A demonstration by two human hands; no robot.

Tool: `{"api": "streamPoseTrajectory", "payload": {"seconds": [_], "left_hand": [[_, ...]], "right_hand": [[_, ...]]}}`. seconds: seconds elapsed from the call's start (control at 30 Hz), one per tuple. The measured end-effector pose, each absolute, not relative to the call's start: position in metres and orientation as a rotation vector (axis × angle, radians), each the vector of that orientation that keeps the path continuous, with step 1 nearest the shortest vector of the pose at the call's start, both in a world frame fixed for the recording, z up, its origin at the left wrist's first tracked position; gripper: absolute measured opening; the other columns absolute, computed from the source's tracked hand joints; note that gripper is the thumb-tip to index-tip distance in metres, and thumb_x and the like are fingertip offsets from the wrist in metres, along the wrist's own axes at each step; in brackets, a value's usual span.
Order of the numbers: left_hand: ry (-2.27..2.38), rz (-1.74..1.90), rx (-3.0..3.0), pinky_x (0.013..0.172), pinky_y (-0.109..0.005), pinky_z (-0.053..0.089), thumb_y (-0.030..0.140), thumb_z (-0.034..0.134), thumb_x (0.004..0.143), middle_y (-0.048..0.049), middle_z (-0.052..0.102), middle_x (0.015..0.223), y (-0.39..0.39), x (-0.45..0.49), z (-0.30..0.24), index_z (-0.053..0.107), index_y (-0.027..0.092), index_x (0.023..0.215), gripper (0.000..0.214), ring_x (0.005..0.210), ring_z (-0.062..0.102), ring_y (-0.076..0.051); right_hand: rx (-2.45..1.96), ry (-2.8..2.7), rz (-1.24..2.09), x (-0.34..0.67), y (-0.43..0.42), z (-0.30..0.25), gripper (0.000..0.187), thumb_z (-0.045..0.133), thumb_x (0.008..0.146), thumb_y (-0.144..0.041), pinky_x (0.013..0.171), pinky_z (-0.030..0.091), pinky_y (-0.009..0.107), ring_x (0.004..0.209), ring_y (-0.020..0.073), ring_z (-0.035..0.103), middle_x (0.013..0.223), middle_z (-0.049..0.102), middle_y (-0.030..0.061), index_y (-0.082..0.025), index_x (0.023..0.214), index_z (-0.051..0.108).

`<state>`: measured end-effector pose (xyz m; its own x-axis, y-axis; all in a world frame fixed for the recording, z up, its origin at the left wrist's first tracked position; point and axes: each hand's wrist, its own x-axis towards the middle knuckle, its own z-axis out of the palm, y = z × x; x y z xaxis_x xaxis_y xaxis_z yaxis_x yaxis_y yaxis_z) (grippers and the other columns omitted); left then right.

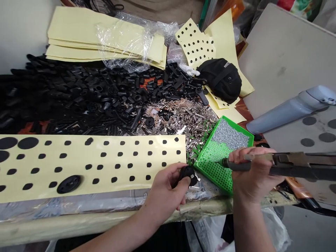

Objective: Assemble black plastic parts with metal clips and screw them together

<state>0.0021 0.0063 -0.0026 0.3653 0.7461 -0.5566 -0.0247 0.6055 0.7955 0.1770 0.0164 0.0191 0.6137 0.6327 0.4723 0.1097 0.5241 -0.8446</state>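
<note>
At lower centre, the left hand [165, 187] pinched a black part [188, 175] while the right hand [252, 178] gripped a tool [294, 170] over the green tray [210, 176], seemingly for pickup, which next demanded careful aim.

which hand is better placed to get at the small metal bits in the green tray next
Probably the right hand: the tip of its tool is over the green tray, near the small metal bits. The left hand is outside the tray, holding a black round part.
</note>
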Motion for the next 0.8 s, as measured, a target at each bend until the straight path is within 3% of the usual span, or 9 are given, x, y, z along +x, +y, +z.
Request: {"api": "streamPoseTrajectory", "payload": {"seconds": [0.13, 0.47, 0.8], "left_hand": [[1.075, 0.557, 0.790, 0.031, -0.016, 0.036, 0.022, 0.059, 0.072, 0.0081, 0.051, 0.053, 0.008, 0.001, 0.006, 0.059, 0.013, 0.104, 0.033, 0.035, 0.045, -0.006], [1.130, 0.548, 0.816, 0.032, -0.017, 0.032, 0.017, 0.056, 0.075, 0.0066, 0.051, 0.057, 0.002, 0.001, 0.014, 0.061, 0.013, 0.100, 0.025, 0.035, 0.043, -0.005], [1.115, 0.601, 0.975, 0.037, -0.018, 0.028, 0.016, 0.053, 0.074, 0.0067, 0.048, 0.052, 0.001, -0.001, 0.011, 0.064, 0.013, 0.090, 0.020, 0.039, 0.043, -0.006]], "right_hand": [[-0.975, -0.906, 0.396, 0.175, 0.011, 0.040, 0.044, 0.078, 0.060, -0.057, 0.035, 0.032, 0.023, 0.037, 0.0085, 0.042, 0.047, 0.050, -0.0081, -0.020, 0.066, 0.055], [-0.854, -0.865, 0.670, 0.130, -0.011, 0.066, 0.050, 0.066, 0.065, -0.069, 0.036, 0.030, 0.023, 0.039, 0.0062, 0.033, 0.049, 0.041, -0.0091, -0.021, 0.064, 0.050], [-0.789, -0.916, 0.687, 0.119, -0.002, 0.049, 0.045, 0.062, 0.074, -0.065, 0.036, 0.034, 0.021, 0.039, 0.0062, 0.036, 0.050, 0.040, -0.0089, -0.021, 0.069, 0.054]]}}
